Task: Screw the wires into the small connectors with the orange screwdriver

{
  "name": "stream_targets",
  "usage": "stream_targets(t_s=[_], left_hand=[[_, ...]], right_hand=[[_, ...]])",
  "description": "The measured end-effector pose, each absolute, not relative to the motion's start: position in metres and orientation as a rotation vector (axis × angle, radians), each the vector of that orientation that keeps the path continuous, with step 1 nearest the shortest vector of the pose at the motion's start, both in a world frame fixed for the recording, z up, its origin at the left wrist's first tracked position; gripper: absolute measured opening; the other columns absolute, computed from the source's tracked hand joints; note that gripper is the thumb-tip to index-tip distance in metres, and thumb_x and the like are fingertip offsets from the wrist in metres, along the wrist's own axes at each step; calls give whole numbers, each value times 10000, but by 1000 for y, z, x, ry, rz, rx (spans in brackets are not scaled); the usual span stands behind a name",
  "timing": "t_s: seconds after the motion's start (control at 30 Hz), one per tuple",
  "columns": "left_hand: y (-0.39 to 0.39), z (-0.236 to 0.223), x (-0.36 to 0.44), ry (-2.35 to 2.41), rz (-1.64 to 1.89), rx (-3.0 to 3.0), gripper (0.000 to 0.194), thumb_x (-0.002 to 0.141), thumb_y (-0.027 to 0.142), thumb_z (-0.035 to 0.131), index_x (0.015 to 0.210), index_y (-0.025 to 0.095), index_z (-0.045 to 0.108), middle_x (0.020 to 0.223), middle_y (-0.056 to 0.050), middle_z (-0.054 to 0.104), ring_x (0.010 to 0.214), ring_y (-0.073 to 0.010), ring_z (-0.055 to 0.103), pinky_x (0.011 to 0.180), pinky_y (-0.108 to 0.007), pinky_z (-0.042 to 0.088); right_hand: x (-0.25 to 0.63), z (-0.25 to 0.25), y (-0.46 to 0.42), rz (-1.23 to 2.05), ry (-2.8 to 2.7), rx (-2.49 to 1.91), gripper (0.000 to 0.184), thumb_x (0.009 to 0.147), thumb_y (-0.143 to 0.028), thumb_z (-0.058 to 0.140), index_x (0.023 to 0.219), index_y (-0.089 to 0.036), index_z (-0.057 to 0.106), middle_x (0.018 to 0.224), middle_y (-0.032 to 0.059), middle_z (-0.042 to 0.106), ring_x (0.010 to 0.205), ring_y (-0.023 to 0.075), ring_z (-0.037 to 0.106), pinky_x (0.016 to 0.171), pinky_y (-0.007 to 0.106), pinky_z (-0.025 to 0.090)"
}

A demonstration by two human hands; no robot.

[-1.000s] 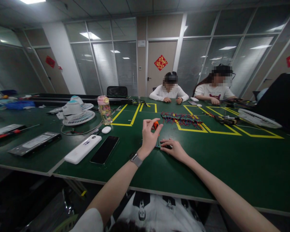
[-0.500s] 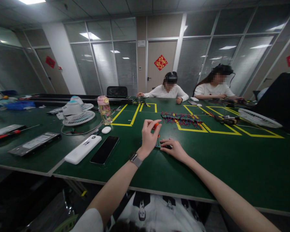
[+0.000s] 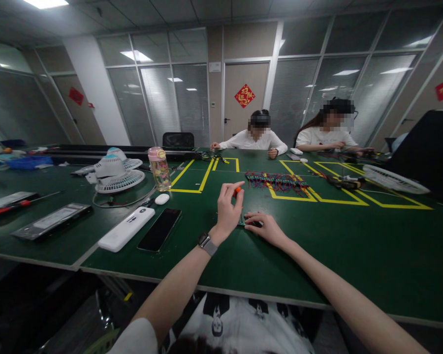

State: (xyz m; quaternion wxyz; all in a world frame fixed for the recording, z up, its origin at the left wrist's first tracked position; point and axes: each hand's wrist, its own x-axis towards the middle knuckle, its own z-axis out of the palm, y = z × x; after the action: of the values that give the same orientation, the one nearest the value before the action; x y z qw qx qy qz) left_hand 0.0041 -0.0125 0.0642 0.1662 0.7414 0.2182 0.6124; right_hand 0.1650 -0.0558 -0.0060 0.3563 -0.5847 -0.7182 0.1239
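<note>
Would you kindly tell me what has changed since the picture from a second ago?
The co-worker straight across has reached one hand toward the picture's left, and the co-worker further right has raised a hand. The left hand has shifted its grip slightly on the orange handle without letting go. The right hand stays at the small circuit board, and the phone and bottle are where they were.

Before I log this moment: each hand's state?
Left hand: closed on an orange-handled tool.
Right hand: at a small green board; grip can't be told.
</note>
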Motion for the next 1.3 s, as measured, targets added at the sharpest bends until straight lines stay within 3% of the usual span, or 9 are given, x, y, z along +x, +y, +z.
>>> stream_targets(t_s=[0.1,0.27,0.47,0.67,0.87,1.07,1.3], left_hand=[[-12,64,4,605,1733,2102,276,953,243,391,1157,208,574,977,-54,554,897,-144,549,829,-279,449],[-9,62,5,645,1742,2116,276,907,306,505,1155,232,604,939,-36,502,857,-135,537,817,-264,450],[-10,62,6,582,1700,2115,317,962,227,364,1230,211,533,1004,-55,560,933,-142,542,856,-273,433],[-11,62,5,639,1716,2133,274,906,319,506,1150,244,604,943,-36,485,866,-140,523,822,-273,446],[-9,61,5,588,1693,2115,335,971,246,327,1237,227,529,1001,-55,545,930,-143,537,857,-277,433],[-10,61,5,627,1709,2116,265,929,311,456,1138,230,599,953,-44,508,870,-143,540,817,-271,446],[-11,61,5,585,1686,2105,314,971,256,329,1195,216,545,1027,-61,551,954,-151,539,873,-291,432]], right_hand=[[165,-6,-56,311,-1854,-1509,165,766,-335,661,869,-231,737,1087,87,702,1110,269,605,1076,543,278],[166,-8,-55,315,-1852,-1502,158,766,-331,660,865,-234,737,1069,82,709,1107,269,606,1077,545,273],[166,-10,-54,317,-1851,-1509,157,768,-334,660,850,-224,736,1084,84,703,1104,266,607,1078,533,277],[166,-10,-53,318,-1844,-1494,146,766,-332,663,841,-229,735,1059,83,711,1095,260,612,1078,536,271],[167,-11,-53,312,-1854,-1485,153,767,-339,658,843,-230,734,1079,80,704,1094,260,611,1074,538,277],[167,-12,-53,303,-1860,-1476,150,771,-335,655,852,-232,728,1072,82,704,1091,253,611,1072,544,274],[167,-12,-52,288,-1861,-1471,128,766,-317,659,828,-227,726,1068,82,704,1073,252,619,1067,529,290]])
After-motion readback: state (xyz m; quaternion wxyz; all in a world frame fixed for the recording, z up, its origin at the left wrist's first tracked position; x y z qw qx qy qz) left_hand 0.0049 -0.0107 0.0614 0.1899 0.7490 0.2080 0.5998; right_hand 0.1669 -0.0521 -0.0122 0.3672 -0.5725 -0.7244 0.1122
